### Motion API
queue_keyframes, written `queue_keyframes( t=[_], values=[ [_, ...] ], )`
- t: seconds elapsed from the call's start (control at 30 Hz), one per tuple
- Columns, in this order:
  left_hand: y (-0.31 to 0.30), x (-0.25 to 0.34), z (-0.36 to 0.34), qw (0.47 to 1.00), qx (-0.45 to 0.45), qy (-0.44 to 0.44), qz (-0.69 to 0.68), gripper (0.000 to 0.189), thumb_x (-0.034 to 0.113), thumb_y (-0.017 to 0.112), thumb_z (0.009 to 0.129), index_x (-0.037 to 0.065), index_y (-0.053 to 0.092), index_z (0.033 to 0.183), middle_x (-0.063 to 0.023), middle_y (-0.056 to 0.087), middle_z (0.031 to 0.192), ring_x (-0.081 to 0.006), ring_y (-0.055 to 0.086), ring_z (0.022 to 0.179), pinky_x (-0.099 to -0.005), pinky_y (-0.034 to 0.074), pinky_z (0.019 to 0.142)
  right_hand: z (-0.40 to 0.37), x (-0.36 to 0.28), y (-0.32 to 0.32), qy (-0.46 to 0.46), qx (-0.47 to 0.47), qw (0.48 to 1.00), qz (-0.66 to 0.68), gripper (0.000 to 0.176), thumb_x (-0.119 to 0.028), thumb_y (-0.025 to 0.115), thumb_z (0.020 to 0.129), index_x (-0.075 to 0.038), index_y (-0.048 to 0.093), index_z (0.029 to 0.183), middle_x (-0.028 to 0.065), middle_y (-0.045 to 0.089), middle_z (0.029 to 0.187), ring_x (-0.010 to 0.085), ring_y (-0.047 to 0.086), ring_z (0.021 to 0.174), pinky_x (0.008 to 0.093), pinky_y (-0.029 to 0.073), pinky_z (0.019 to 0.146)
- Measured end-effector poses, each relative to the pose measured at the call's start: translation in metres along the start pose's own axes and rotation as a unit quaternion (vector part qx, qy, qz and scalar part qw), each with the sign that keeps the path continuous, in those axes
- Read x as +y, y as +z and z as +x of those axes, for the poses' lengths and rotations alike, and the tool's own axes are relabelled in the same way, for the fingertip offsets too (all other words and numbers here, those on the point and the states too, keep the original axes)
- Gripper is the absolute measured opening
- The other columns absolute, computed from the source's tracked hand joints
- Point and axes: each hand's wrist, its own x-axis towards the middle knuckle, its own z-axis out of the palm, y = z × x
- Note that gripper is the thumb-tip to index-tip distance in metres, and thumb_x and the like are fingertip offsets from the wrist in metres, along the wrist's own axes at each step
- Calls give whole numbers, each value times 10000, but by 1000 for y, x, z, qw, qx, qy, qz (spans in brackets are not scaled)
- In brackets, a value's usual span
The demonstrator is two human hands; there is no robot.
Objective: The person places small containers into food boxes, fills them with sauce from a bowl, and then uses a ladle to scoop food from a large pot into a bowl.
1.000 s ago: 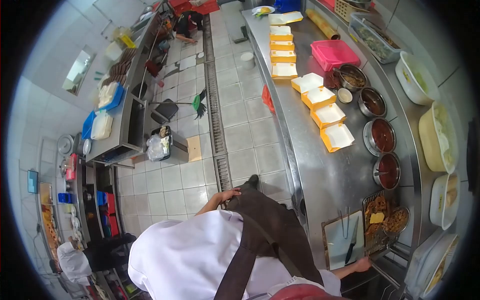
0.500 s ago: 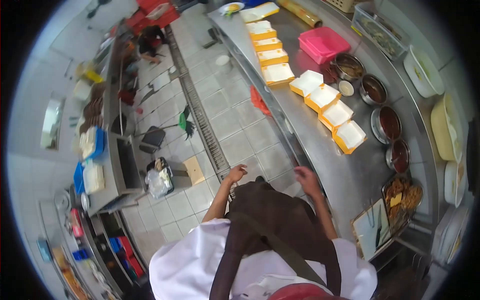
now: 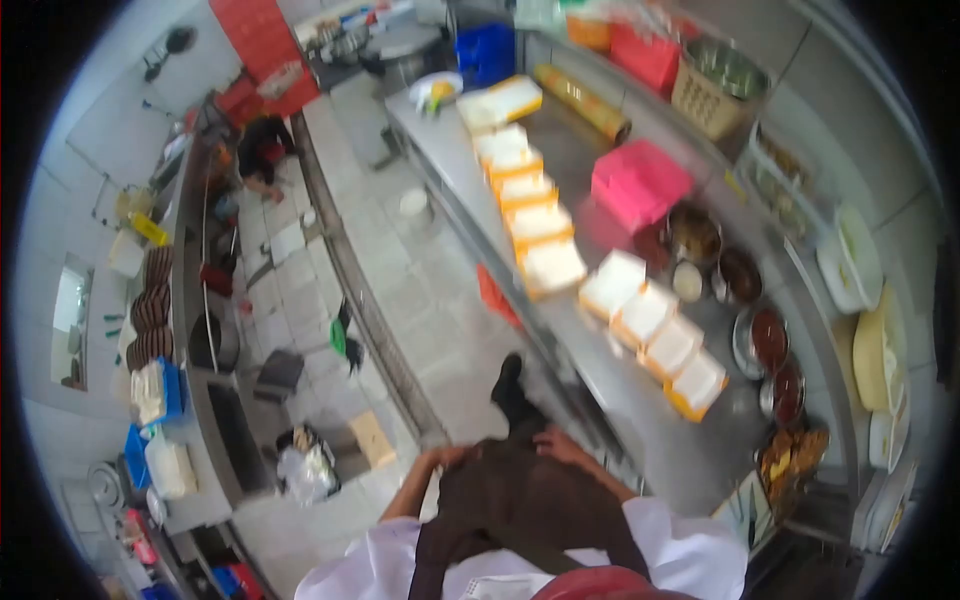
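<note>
My left hand (image 3: 449,457) rests against the upper left side of the dark brown apron (image 3: 515,495), fingers laid on the cloth and somewhat blurred. On the apron's other side, my right hand (image 3: 562,446) also touches it, its fingers stretched inward. Both hands look open, and I see nothing held in either. To the right, a steel counter (image 3: 600,375) carries open orange-and-white boxes: a near row (image 3: 672,345) and a farther row (image 3: 538,222). The near row's closest box lies beyond my right hand.
Sauce pots (image 3: 770,338), a pink container (image 3: 640,185) and a tray of fried food (image 3: 790,460) stand on the counter. A person (image 3: 264,155) crouches by the left shelving. A floor drain (image 3: 360,270) runs along the aisle, with a plastic bag (image 3: 305,472) beside it.
Both hands have moved inward from beside the apron onto its cloth. The view has shifted, showing more of the far counter, and a dark shoe has come forward on the floor.
</note>
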Motion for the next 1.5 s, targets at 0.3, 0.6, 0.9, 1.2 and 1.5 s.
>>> queue_keyframes(
  t=[0.3, 0.6, 0.9, 1.2, 1.5],
  values=[
    [-152, 230, -56, 881, 412, -47, 226, 543, 478, 437, 874, 21, 539, 1150, -200, 592, 1060, -283, 563, 1025, -379, 438, 862, 177, -148, -202, -178, 102, 977, 52, 375, -215, 606, 810, -49, 555, 1141, 120, 587, 1112, 221, 564, 988, 321, 437, 846],
    [-287, 512, -101, 755, 64, 439, -484, 735, 630, 323, 862, 94, 283, 1363, -129, 312, 1419, -295, 332, 1284, -444, 303, 1013, 312, -335, -316, -457, 279, 835, -127, 588, -283, 622, 764, -54, 429, 1270, 160, 420, 1319, 320, 395, 1226, 565, 249, 979],
    [-381, 513, -83, 897, 50, 266, -350, 572, 484, 404, 895, 123, 340, 1334, -67, 456, 1320, -224, 494, 1145, -392, 394, 923, 319, -215, -396, -118, 554, 824, -16, 364, 21, 610, 721, 5, 528, 1076, 183, 548, 1054, 331, 518, 1039, 369, 402, 914],
    [-418, 523, 57, 985, 57, 67, -151, 563, 449, 516, 834, 154, 366, 1290, -83, 403, 1223, -295, 494, 1087, -531, 415, 840, 193, -164, -349, 136, 693, 707, 23, 264, -43, 571, 731, 10, 541, 988, 201, 548, 971, 361, 527, 939, 414, 428, 825],
    [-346, 529, 71, 976, 129, 39, -171, 705, 547, 580, 772, 71, 370, 1247, -118, 385, 1207, -298, 513, 1068, -496, 445, 814, 31, -141, -183, 393, 821, 411, 52, 260, 17, 607, 722, -5, 576, 979, 162, 590, 945, 280, 593, 826, 363, 468, 738]
  ],
)
